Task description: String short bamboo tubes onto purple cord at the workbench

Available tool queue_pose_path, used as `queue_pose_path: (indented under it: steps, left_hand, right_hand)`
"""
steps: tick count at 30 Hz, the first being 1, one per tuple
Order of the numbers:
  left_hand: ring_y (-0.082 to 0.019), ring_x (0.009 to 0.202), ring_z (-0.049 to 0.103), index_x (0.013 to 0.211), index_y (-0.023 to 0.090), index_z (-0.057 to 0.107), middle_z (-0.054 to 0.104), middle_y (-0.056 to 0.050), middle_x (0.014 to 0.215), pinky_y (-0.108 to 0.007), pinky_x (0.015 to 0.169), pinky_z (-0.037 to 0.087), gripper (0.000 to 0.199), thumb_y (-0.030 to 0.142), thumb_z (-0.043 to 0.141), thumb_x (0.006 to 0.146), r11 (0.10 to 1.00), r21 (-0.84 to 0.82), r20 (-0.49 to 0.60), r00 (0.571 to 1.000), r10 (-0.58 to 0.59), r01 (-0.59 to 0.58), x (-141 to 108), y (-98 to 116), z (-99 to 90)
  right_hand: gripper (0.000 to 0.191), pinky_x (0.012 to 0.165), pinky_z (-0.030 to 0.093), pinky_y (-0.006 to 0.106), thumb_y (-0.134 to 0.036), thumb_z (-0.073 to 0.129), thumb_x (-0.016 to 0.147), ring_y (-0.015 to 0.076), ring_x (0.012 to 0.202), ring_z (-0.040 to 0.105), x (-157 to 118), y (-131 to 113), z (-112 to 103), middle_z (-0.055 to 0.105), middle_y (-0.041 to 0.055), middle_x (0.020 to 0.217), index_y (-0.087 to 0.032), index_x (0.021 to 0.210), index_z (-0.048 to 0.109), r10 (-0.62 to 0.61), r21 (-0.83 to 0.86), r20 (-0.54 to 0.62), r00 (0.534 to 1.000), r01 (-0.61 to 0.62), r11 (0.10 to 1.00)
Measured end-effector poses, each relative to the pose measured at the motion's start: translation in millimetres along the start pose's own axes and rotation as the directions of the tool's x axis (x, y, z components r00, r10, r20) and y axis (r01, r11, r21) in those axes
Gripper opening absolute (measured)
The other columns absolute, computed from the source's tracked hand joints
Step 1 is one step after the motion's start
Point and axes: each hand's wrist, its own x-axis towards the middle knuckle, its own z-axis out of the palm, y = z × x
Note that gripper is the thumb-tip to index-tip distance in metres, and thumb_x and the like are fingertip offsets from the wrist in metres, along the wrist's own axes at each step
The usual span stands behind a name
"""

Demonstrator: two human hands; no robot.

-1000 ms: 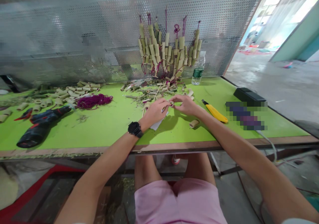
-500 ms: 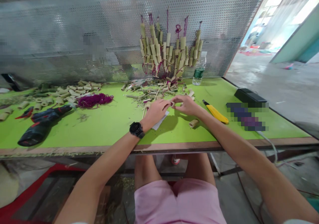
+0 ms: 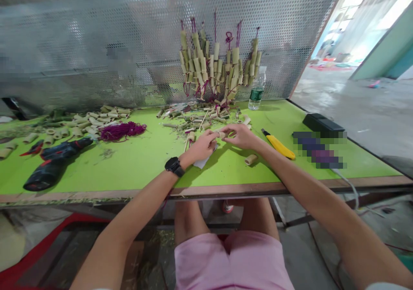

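Observation:
Between my two hands is a short piece of bamboo tube [image 3: 221, 135], lying sideways just above the table. My right hand [image 3: 238, 136] pinches its right end between thumb and fingers. My left hand [image 3: 203, 147], a black watch on its wrist, is closed at the tube's other end; whether its fingers grip the tube or a string there, I cannot make out. Beneath my left hand lies a white paper [image 3: 202, 162]. Another bamboo piece [image 3: 251, 159] rests below my right wrist, and one more [image 3: 191, 136] stands left of my left hand by a thin stick.
Left on the green table [image 3: 142, 165] are a cordless drill [image 3: 58, 163], purple string [image 3: 122, 131] and many bamboo pieces [image 3: 93, 120]. A yellow knife [image 3: 281, 147] and black box [image 3: 322, 125] lie right. Strung bamboo [image 3: 213, 68] hangs on the mesh panel, beside a bottle [image 3: 257, 92].
My left hand has shifted slightly left and down, its fingers curling in more. The bamboo tube between the hands now shows side-on rather than end-on.

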Motion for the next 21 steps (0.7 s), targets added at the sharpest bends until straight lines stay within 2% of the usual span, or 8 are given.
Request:
queue_pose_path:
  steps: [6, 9, 11, 14, 17, 19, 21]
  left_hand:
    - [-0.020, 0.090, 0.060, 0.108, 0.020, 0.075, 0.063, -0.007, 0.106, -0.031, 0.084, 0.051, 0.018, 0.012, 0.066, 0.094, 0.968, -0.246, -0.023, 0.999, -0.048, 0.041, 1, 0, 2.1]
    - [-0.017, 0.082, 0.059, 0.112, 0.022, 0.075, 0.063, -0.004, 0.097, -0.027, 0.075, 0.051, 0.015, 0.023, 0.074, 0.096, 0.863, -0.491, -0.007, 0.990, -0.144, 0.122, 3, 0, 5.3]
    - [-0.013, 0.072, 0.056, 0.113, 0.022, 0.074, 0.062, -0.001, 0.086, -0.023, 0.066, 0.048, 0.018, 0.029, 0.078, 0.097, 0.724, -0.660, 0.019, 0.968, -0.251, 0.201, 5, 1, 5.8]
    - [-0.011, 0.069, 0.057, 0.104, 0.019, 0.073, 0.062, 0.000, 0.081, -0.020, 0.061, 0.046, 0.010, 0.028, 0.076, 0.099, 0.425, -0.871, 0.054, 0.908, -0.415, 0.246, 9, 5, 0.4]
    - [-0.012, 0.070, 0.061, 0.097, 0.016, 0.071, 0.065, -0.003, 0.084, -0.021, 0.061, 0.050, 0.010, 0.022, 0.066, 0.103, 0.138, -0.968, 0.121, 0.869, -0.479, 0.211, 10, 13, -10.7]
    - [-0.012, 0.066, 0.059, 0.090, 0.014, 0.069, 0.062, -0.004, 0.079, -0.022, 0.060, 0.051, 0.018, 0.019, 0.058, 0.104, 0.021, -0.980, 0.162, 0.858, -0.488, 0.197, 11, 19, -17.5]
    - [-0.012, 0.063, 0.057, 0.084, 0.014, 0.066, 0.061, -0.004, 0.076, -0.023, 0.059, 0.051, 0.022, 0.016, 0.054, 0.102, -0.044, -0.982, 0.183, 0.850, -0.495, 0.185, 10, 26, -21.6]
  right_hand:
    - [0.026, 0.084, 0.068, 0.044, -0.025, 0.078, 0.088, 0.0255, 0.087, 0.080, 0, -1, -2, 0.086, 0.0096, 0.103, -0.020, 0.113, 0.086, -0.007, -0.002, -0.017, 1.000, 0.007, 1.000]
    - [0.028, 0.086, 0.069, 0.045, -0.028, 0.078, 0.091, 0.0257, 0.091, 0.080, 1, -4, 0, 0.085, 0.0113, 0.108, -0.019, 0.117, 0.084, -0.025, 0.040, -0.069, 0.997, 0.028, 0.999]
    - [0.036, 0.090, 0.070, 0.046, -0.033, 0.080, 0.092, 0.0261, 0.098, 0.081, 1, -10, 2, 0.084, 0.0128, 0.118, -0.019, 0.125, 0.080, -0.037, 0.110, -0.134, 0.990, 0.052, 0.993]
    - [0.045, 0.093, 0.071, 0.046, -0.041, 0.083, 0.093, 0.0266, 0.109, 0.079, 3, -22, 5, 0.080, 0.0124, 0.128, -0.023, 0.133, 0.074, -0.063, 0.190, -0.231, 0.971, 0.108, 0.976]
    - [0.034, 0.087, 0.072, 0.043, -0.039, 0.082, 0.095, 0.0272, 0.113, 0.077, 4, -33, 5, 0.079, 0.0112, 0.124, -0.025, 0.125, 0.075, -0.142, 0.143, -0.338, 0.930, 0.200, 0.969]
    - [0.023, 0.079, 0.071, 0.040, -0.035, 0.081, 0.096, 0.0275, 0.112, 0.076, 5, -37, 4, 0.079, 0.0111, 0.121, -0.025, 0.115, 0.076, -0.206, 0.065, -0.378, 0.903, 0.248, 0.967]
    - [0.015, 0.073, 0.069, 0.037, -0.032, 0.081, 0.096, 0.0265, 0.107, 0.076, 5, -39, 3, 0.080, 0.0110, 0.116, -0.024, 0.108, 0.077, -0.263, -0.008, -0.379, 0.887, 0.281, 0.960]
